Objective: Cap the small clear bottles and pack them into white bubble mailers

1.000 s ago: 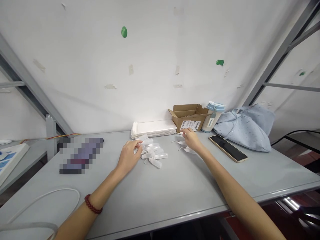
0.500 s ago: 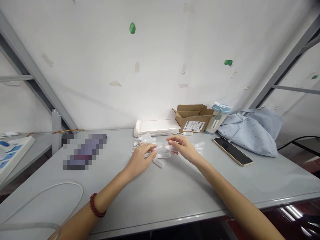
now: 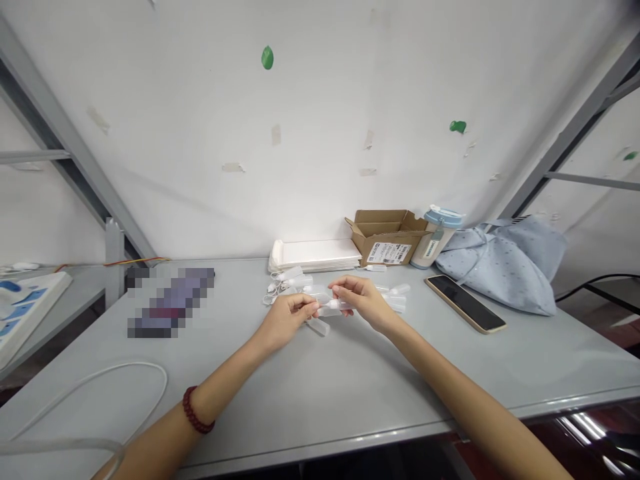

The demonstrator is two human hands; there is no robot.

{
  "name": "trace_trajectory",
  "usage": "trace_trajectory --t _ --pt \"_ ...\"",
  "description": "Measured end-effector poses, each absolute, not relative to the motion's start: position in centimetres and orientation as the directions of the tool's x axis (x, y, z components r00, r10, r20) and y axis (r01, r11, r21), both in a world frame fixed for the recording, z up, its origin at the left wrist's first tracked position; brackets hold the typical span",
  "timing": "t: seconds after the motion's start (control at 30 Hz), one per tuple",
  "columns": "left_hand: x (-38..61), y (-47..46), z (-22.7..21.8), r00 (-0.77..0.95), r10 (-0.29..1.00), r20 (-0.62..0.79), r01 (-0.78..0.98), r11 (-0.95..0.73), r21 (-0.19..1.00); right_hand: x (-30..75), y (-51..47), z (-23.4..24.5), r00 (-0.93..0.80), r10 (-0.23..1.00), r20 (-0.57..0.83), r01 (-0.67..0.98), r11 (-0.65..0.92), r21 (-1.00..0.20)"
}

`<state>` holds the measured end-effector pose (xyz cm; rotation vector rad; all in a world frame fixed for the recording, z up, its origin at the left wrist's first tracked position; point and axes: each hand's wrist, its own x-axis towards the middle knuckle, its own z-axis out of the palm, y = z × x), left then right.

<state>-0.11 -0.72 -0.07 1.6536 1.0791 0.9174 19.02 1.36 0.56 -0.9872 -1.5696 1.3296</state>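
My left hand (image 3: 285, 320) and my right hand (image 3: 365, 303) meet over the middle of the grey table (image 3: 350, 387). Both pinch the same small clear plastic vial (image 3: 327, 307), one at each end, just above the tabletop. Several more clear vials with white caps (image 3: 300, 283) lie in a loose heap right behind my hands, and one lies just below them (image 3: 319, 327). A few more sit to the right (image 3: 397, 297). A red bead bracelet (image 3: 195, 413) is on my left wrist.
A stack of white trays (image 3: 315, 253) lies against the wall, beside an open cardboard box (image 3: 387, 233) and a lidded cup (image 3: 435, 237). A phone (image 3: 465, 303) and a light blue bag (image 3: 505, 263) lie at right. A clear tube (image 3: 90, 393) loops at front left.
My right hand came back from near the box to the middle with a small piece. My left hand lifted a vial, and both hands now meet on it.
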Motion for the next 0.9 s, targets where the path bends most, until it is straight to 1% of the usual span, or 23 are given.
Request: trace_trajectory --t 0.07,0.17,0.27,0.37,0.5,0.77,0.9 --pt "-0.25 -0.65 -0.19 0.356 0.934 0.039 0.150 -0.099 0.984 18.89 1.26 0.51 -0.345 0.932 0.113 0.041 0.135 -0.990" --pt "-0.49 -0.59 -0.27 0.401 0.916 -0.026 0.041 0.010 0.999 18.82 1.17 0.50 -0.336 0.933 0.127 0.033 0.147 -0.989" --pt "-0.60 -0.57 -0.29 0.418 0.907 -0.051 -0.010 0.060 0.998 18.88 1.19 0.45 -0.319 0.939 0.131 0.025 0.147 -0.989" --pt "-0.59 -0.54 -0.31 0.419 0.906 -0.054 -0.027 0.072 0.997 18.93 1.26 0.32 -0.314 0.940 0.132 0.030 0.149 -0.988" --pt "-0.56 -0.53 -0.33 0.406 0.913 -0.046 -0.017 0.058 0.998 18.79 1.23 0.23 -0.309 0.941 0.137 0.039 0.157 -0.987" --pt "-0.24 -0.73 -0.16 0.334 0.943 0.015 0.133 -0.063 0.989 18.37 1.06 0.08 -0.268 0.954 0.132 0.063 0.154 -0.986" --pt "-0.15 -0.70 -0.14 0.302 0.953 0.030 0.156 -0.081 0.984 18.19 1.02 -0.06 -0.242 0.963 0.121 0.051 0.138 -0.989"
